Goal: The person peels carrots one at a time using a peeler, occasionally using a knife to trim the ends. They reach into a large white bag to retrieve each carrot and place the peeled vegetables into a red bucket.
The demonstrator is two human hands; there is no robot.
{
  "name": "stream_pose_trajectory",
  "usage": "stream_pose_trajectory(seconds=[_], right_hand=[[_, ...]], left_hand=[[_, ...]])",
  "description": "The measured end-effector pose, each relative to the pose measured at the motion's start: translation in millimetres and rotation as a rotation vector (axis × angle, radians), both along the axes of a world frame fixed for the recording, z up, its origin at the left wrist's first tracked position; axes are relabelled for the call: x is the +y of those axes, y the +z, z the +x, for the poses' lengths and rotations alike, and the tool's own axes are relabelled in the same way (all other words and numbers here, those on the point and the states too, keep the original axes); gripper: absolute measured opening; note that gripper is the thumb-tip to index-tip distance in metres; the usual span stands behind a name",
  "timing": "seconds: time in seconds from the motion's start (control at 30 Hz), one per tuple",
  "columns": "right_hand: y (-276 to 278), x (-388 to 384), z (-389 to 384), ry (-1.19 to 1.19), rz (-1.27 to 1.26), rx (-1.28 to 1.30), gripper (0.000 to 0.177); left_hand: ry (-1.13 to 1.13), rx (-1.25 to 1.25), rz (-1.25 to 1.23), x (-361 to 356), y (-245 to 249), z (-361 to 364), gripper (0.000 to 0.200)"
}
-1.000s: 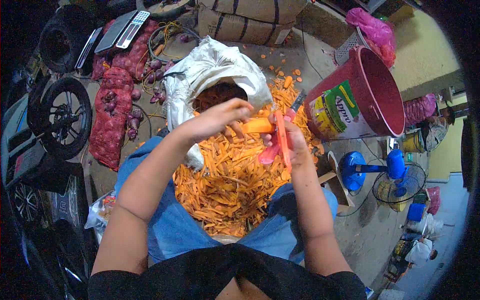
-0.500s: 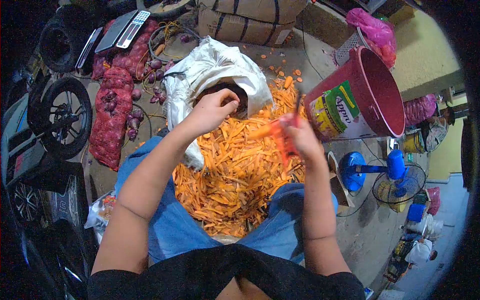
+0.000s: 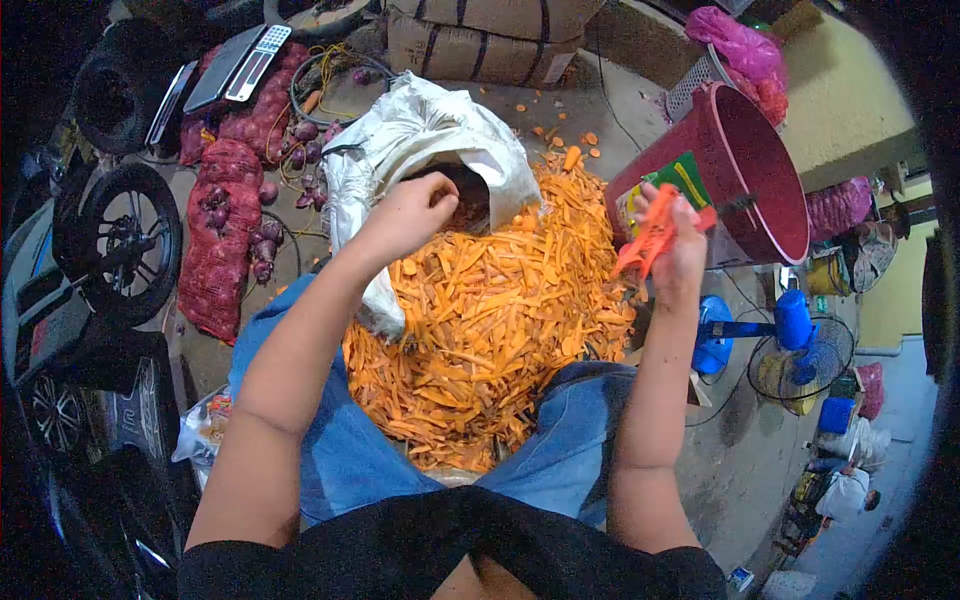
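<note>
My left hand (image 3: 408, 218) is at the mouth of a white woven sack (image 3: 430, 115), its fingers loosely curled and the thumb a little apart. Nothing shows in it. My right hand (image 3: 682, 255) is wrapped around an orange-red plastic vegetable peeler (image 3: 655, 232), raised in front of the maroon bucket (image 3: 735, 165). Between my legs lies a large heap of orange carrot peelings (image 3: 470, 330), which reaches up to the sack. The dark inside of the sack is partly hidden by my left hand.
Net bags of red onions (image 3: 222, 240) lie at left beside a motorcycle wheel (image 3: 130, 240). A scale (image 3: 240, 65) rests on other onion bags. Strapped cardboard boxes (image 3: 480, 50) stand behind the sack. A blue fan (image 3: 790, 320) is at right. Farther off is another person (image 3: 845, 495).
My right hand has moved right and up with the peeler, from over the peelings to before the bucket. The blurred orange piece beside it is gone. My left hand has shifted slightly left.
</note>
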State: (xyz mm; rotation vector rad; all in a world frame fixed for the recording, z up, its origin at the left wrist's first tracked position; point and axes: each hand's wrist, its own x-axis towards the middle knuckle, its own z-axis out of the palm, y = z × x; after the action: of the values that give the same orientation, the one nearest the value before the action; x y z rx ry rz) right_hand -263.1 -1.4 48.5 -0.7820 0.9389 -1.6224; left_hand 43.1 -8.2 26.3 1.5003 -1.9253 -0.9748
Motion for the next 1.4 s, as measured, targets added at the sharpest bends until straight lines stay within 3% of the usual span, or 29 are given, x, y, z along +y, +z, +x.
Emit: stream_pose_trajectory(seconds=[0.07, 0.17, 0.23, 0.4, 0.47, 0.73, 0.83, 0.93, 1.0, 1.13, 1.2, 1.23, 1.4], right_hand=[[-6.6, -0.9, 10.1, 0.108, 0.113, 0.2, 0.022], [-10.0, -1.9, 23.2, 0.033, 0.088, 0.353, 0.022], [-4.9, 0.9, 34.1, 0.02, 0.122, 0.336, 0.019], [-23.4, -11.5, 32.6, -0.043, 0.148, 0.572, 0.02], [-33.4, -16.4, 30.8, -0.053, 0.184, 0.652, 0.021], [-43.3, -31.9, 48.2, 0.004, 0.24, 0.958, 0.026], [-61.2, -37.9, 44.3, 0.064, 0.324, 1.026, 0.025], [-72.4, -43.9, 46.5, 0.065, 0.33, 0.958, 0.026], [-74.1, -48.0, 48.8, 0.074, 0.362, 0.971, 0.026], [-82.2, -57.6, 45.8, 0.096, 0.381, 1.014, 0.027], [-88.6, -62.8, 43.3, 0.09, 0.39, 0.992, 0.026], [-91.1, -65.2, 42.0, 0.08, 0.396, 0.969, 0.025], [-102.2, -74.2, 34.4, 0.126, 0.422, 1.054, 0.022]], left_hand=[[0.078, 0.004, 0.009, -15.3, -15.7, 7.4, 0.025], [0.246, 0.042, 0.031, -45.3, -69.0, 22.0, 0.026], [0.436, 0.189, 0.267, -56.1, -112.3, 30.8, 0.025], [0.554, 0.261, 0.52, -48.8, -246.4, 21.6, 0.02], [0.553, 0.223, 0.569, -47.5, -274.7, 12.0, 0.02], [0.532, -0.045, 0.522, -110.0, -292.8, -11.2, 0.026], [0.415, -0.178, 0.601, -141.0, -299.9, -8.0, 0.031], [0.298, -0.277, 0.491, -155.5, -312.3, -7.5, 0.036], [0.45, -0.21, 0.168, -160.5, -343.3, -9.2, 0.037], [0.401, -0.413, 0.17, -186.6, -395.0, -5.1, 0.038], [0.441, -0.529, -0.382, -195.3, -418.4, -3.8, 0.038], [0.446, -0.545, -0.476, -200.7, -421.7, -3.9, 0.037], [0.327, -0.478, -0.038, -216.6, -405.1, -8.5, 0.037]])
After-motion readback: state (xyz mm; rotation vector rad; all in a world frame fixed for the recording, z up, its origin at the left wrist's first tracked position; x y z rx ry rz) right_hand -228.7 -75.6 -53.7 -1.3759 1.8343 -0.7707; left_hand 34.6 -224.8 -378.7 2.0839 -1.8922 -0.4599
